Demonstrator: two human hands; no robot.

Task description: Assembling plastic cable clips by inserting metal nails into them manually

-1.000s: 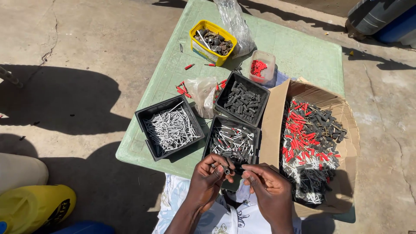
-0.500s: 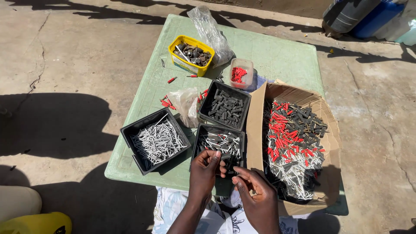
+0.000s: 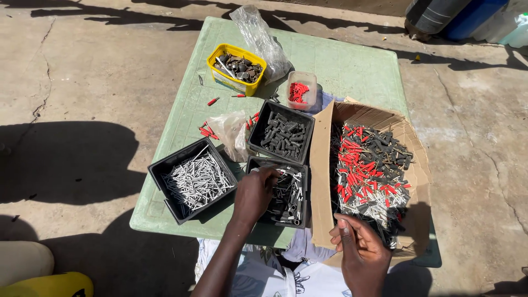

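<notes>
My left hand (image 3: pixel 254 193) digs in the black tray (image 3: pixel 279 191) of silvery pins, fingers curled; right hand (image 3: pixel 360 254) pinches something tiny, can't tell what.

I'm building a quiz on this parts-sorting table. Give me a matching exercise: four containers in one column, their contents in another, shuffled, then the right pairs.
Containers:
1. yellow tub
2. small clear tub
3. left black tray
4. cardboard box

Contents:
A. silver metal pins only
B. mixed red, black and silver pieces
C. dark metal bits
D. red pieces only

Pairs: 1-C, 2-D, 3-A, 4-B

The left hand reaches into a different black tray, nearest the person, which is not part of the match.
</notes>
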